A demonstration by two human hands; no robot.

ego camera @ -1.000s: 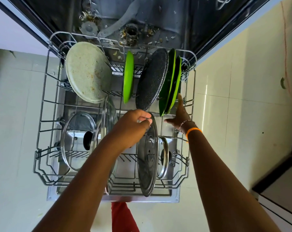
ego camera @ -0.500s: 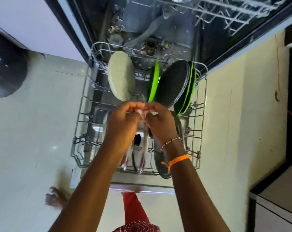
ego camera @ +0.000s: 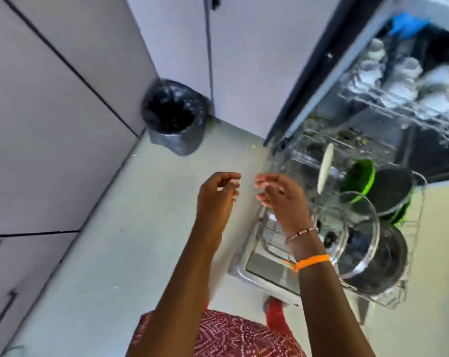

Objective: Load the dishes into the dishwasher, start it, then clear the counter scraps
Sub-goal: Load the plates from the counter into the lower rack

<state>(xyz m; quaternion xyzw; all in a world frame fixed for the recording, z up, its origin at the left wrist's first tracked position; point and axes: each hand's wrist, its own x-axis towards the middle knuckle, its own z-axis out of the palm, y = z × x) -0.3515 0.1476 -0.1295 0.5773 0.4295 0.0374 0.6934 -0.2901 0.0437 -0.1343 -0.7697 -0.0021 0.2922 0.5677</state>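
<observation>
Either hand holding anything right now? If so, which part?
Nothing visibly held. The left hand and right hand hang over the floor beside the lower rack, fingers loosely curled, no grip on any dish. Motion blur could hide something tiny.

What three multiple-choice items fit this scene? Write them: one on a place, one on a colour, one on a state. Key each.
1. Where does the bin stand?
A. On the floor in the corner by the cabinets
B. Inside the dishwasher
C. On a counter

2. What colour is the wristband?
A. Blue
B. Orange
C. White

3. How is the lower rack?
A. Pushed in behind a shut door
B. Pulled out and bare
C. Pulled out and loaded

Key:
1 A, the black-lined bin sits on the pale floor where the cabinet fronts meet.
2 B, the band across the forearm is bright orange.
3 C, the rack stands out over the floor and holds a glass lid and a green plate.
</observation>
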